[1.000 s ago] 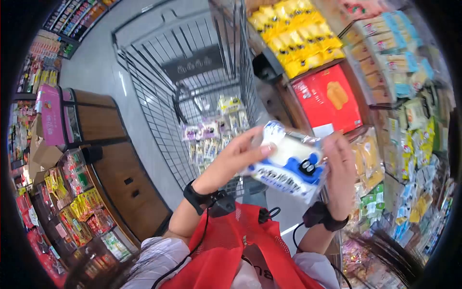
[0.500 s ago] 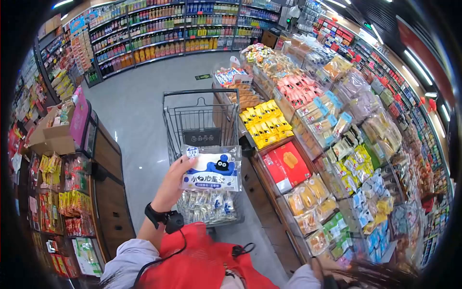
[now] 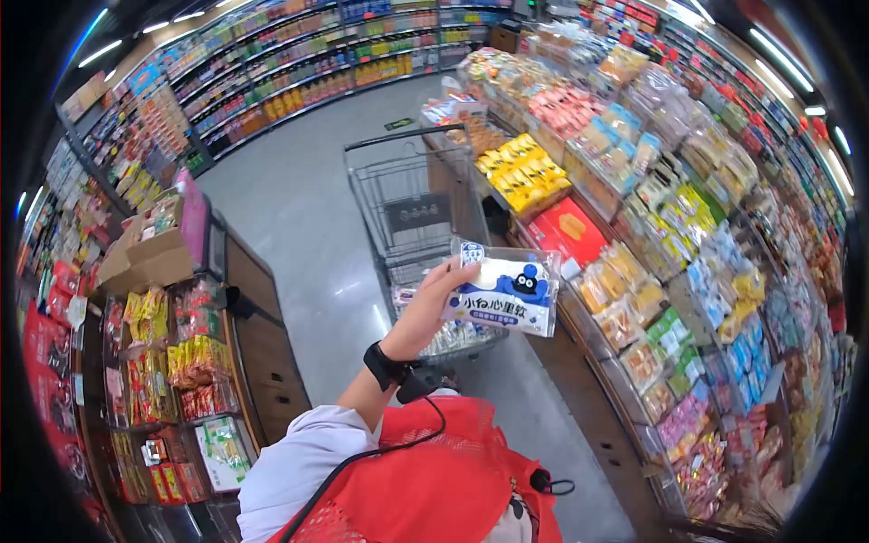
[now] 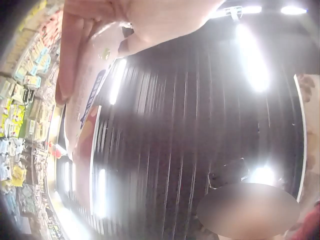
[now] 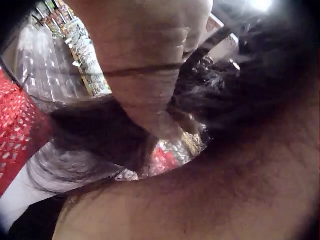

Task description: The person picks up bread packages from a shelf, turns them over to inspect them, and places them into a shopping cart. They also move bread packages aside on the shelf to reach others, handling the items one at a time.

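Observation:
My left hand (image 3: 430,308) pinches a clear-and-white packaged snack (image 3: 511,294) by its left end, thumb across the front. A blue cartoon figure with a black face and blue lettering is printed on the wrapper. In the left wrist view the packet (image 4: 90,90) is seen edge-on between the thumb and the fingers. Beyond it stands a grey wire shopping cart (image 3: 418,215) with similar small packets (image 3: 453,339) inside, partly covered by the hand. Outside the head view, my right hand (image 5: 145,65) shows close up among dark hair strands (image 5: 100,125); its fingertips are hidden.
Stepped bins of packaged bakery goods line the right, with yellow packets (image 3: 522,172) and a red box (image 3: 568,228) nearest the cart. A wooden snack stand (image 3: 258,335) with an opened carton (image 3: 149,258) is on the left. Bottle shelves (image 3: 335,68) curve across the back.
A second ago both hands held the packet low over the cart. The right hand has let go and left the head view; the left holds the packet, now further right in view.

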Motion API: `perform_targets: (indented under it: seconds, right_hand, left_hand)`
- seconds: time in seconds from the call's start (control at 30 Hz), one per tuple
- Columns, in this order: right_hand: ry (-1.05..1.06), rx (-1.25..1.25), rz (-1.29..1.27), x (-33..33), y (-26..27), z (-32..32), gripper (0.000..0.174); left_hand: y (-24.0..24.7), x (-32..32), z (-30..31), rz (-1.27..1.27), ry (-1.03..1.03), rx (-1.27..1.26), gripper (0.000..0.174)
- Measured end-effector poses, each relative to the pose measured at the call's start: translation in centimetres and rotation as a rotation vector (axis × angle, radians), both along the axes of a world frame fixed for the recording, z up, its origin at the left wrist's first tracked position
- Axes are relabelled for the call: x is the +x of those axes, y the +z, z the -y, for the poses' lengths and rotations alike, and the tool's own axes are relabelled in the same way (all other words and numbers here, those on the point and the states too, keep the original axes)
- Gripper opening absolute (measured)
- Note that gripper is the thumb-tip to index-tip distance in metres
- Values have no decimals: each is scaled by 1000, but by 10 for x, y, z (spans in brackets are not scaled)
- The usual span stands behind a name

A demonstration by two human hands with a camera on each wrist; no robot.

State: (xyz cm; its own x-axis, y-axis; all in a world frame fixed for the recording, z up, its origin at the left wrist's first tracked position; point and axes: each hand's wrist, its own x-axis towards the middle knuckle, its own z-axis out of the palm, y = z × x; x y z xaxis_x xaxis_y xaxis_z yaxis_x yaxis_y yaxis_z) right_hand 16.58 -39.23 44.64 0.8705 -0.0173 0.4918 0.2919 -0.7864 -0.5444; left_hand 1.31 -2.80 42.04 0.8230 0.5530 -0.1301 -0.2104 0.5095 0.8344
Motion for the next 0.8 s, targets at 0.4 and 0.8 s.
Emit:
perform_targets:
  seconds: [0.4,0.8]
  right_hand:
    - [-37,164,658,-89,117,101,12]
    - [966,498,1059,-220,286,122,8]
  left_hand:
    - [22,38,38,73,-283,145,31]
    - [12,60,35,180,-357,119,27]
